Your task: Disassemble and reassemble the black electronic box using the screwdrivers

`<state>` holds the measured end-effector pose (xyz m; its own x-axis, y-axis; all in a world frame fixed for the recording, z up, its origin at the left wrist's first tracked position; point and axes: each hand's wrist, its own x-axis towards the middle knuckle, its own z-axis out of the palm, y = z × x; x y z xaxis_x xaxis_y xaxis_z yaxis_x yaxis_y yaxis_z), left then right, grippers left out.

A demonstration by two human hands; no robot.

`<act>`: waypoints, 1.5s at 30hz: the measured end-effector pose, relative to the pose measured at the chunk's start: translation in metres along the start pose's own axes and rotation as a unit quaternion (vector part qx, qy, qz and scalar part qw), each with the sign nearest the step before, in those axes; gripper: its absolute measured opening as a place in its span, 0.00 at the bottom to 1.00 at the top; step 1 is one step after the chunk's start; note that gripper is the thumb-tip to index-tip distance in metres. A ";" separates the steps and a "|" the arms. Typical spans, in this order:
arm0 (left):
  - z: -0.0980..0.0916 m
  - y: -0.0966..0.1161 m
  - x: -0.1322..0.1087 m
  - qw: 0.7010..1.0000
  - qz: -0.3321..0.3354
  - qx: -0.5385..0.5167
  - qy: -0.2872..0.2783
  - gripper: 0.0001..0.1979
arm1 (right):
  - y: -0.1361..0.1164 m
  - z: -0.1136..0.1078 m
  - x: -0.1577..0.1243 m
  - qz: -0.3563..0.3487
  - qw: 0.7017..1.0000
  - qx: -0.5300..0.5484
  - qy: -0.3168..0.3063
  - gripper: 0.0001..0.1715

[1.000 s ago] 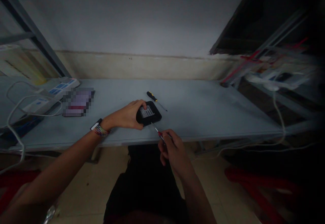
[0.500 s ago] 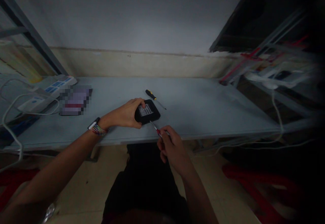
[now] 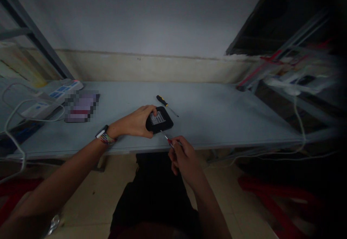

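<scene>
A small black box-shaped device (image 3: 166, 124) with rounded corners and a printed label lies near the front of the table. My left hand (image 3: 141, 121) is closed around its left side, thumb and fingers gripping its edges. My right hand (image 3: 183, 156) is closed on a screwdriver (image 3: 169, 140) with a red handle and a thin metal shaft. The shaft's tip meets the near edge of the device; the exact contact point is too small to make out. Just behind the device lies a second screwdriver (image 3: 162, 101), black and yellow, its shaft pointing right and toward me.
The grey-blue table (image 3: 217, 116) runs along a wall. At left are a white power strip (image 3: 51, 96), a looping white cable (image 3: 9, 134) and a blurred-out flat object (image 3: 82, 106). Red stools (image 3: 282, 199) stand below on both sides. Metal frames rise at both ends.
The view has shifted slightly, so things sit a little further right. Both hands keep their grips, and the screwdriver tip stays at the device's near edge.
</scene>
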<state>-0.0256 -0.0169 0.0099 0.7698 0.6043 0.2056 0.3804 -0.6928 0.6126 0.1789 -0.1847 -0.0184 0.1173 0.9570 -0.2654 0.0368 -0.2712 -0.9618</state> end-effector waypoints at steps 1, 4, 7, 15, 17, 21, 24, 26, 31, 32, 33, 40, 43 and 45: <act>0.000 0.000 0.000 1.000 -0.002 0.000 0.000 0.32 | 0.001 -0.001 0.000 -0.002 1.000 0.003 0.006 0.19; 0.000 0.000 -0.001 1.000 -0.001 -0.003 0.004 0.31 | 0.003 -0.002 0.000 -0.008 1.000 0.022 0.007 0.20; 0.001 -0.001 -0.001 1.000 0.003 -0.008 0.008 0.30 | 0.005 0.000 0.002 -0.015 0.999 0.039 0.014 0.21; 0.004 -0.003 -0.002 1.000 -0.002 -0.009 0.014 0.30 | 0.007 0.006 0.002 -0.025 0.999 -0.008 0.027 0.18; 0.003 -0.004 -0.002 1.000 0.000 -0.012 0.014 0.31 | 0.006 0.005 0.001 -0.049 0.997 -0.052 0.041 0.16; 0.001 -0.002 -0.002 1.000 -0.011 -0.015 0.003 0.31 | 0.001 0.001 -0.002 -0.148 0.965 -0.195 0.089 0.12; 0.001 -0.001 -0.002 1.000 -0.013 -0.019 0.004 0.31 | -0.002 -0.002 -0.003 -0.177 0.951 -0.237 0.089 0.11; 0.001 -0.001 -0.002 1.000 -0.007 -0.019 0.010 0.31 | -0.002 -0.005 -0.003 -0.151 0.963 -0.211 0.072 0.13; 0.003 -0.002 -0.002 1.000 -0.015 -0.019 0.009 0.32 | 0.003 -0.016 0.000 -0.042 0.995 -0.071 0.053 0.22; 0.003 -0.002 -0.001 1.000 -0.016 -0.020 0.008 0.32 | 0.004 -0.018 0.000 -0.037 0.995 -0.064 0.062 0.23; 0.003 -0.003 -0.002 1.000 -0.016 -0.019 0.008 0.33 | 0.004 -0.020 0.001 -0.036 0.995 -0.065 0.072 0.23; 0.000 -0.002 -0.003 1.000 0.002 -0.005 0.001 0.32 | -0.003 -0.038 0.010 -0.148 0.922 -0.293 0.206 0.16; -0.003 -0.001 -0.004 1.000 0.007 0.001 -0.014 0.32 | -0.008 -0.042 0.017 -0.147 0.868 -0.419 0.223 0.10; -0.005 0.000 -0.005 1.000 0.010 0.003 -0.022 0.32 | -0.011 -0.042 0.024 -0.140 0.837 -0.480 0.222 0.08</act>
<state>-0.0318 -0.0177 0.0129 0.7994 0.5721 0.1833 0.3679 -0.7074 0.6035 0.2232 -0.1633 -0.0117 0.3196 0.9221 0.2180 0.8802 -0.2037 -0.4288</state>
